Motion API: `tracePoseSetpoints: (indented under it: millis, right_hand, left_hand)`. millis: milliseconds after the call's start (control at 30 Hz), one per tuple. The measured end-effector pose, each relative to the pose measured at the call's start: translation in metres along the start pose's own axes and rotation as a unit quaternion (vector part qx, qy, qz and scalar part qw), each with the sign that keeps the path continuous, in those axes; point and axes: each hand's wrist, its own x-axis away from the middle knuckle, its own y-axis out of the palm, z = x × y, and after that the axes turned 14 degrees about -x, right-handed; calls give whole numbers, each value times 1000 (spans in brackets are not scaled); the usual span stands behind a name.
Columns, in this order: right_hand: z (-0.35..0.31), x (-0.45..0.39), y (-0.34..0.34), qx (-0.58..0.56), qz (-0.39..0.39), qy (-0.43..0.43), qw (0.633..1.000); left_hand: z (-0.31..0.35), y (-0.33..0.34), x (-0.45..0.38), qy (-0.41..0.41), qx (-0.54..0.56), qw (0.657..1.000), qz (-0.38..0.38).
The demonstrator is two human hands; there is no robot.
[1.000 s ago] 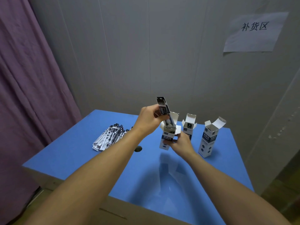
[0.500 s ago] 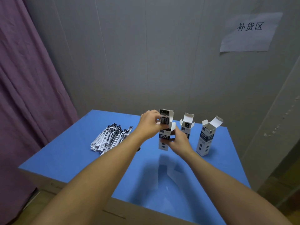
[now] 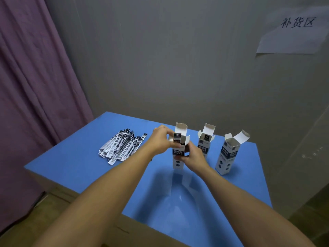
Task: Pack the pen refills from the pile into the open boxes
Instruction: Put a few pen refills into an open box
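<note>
My left hand [image 3: 162,139] pinches refill [image 3: 177,138] at mouth of leftmost box [image 3: 178,154]; right hand [image 3: 191,155] grips box body. Insertion step, I judge. Next: push down, let go. Pile [image 3: 121,146] far left; two open boxes [image 3: 205,142] right.

A: Bench [image 3: 80,168] layout?
B: Refill pile [image 3: 121,147] far left. Three boxes in a row to its right: left box [image 3: 178,157], middle box [image 3: 204,139] behind, right box [image 3: 227,154].
A: Wall?
B: Paper sign [image 3: 293,38] upper right.
</note>
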Motion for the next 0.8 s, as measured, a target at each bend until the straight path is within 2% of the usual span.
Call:
tracePoseSetpoints:
  millis: [167,333,500,633,700,800]
  right_hand:
    - [18,-20,-1,4,-43,9,999]
    - [28,-33,1,20,-31,30,999]
    - [36,-37,8,39,-54,87,994]
    - [36,-31,12,126,-57,162,977]
    - [37,-23,13,200,-42,205,957]
    - [29,-4,20,315,-78,233,917]
  left_hand:
    - [-9,13,-3,-47,24,998,29]
    - [-31,18,5,-88,71,990,82]
    - [-69,13,25,-125,48,989,61]
    - [-94,4,42,-140,1,988,70]
    - [-103,-2,50,-147,-30,986,70]
    - [-122,-10,63,-172,-82,980,63]
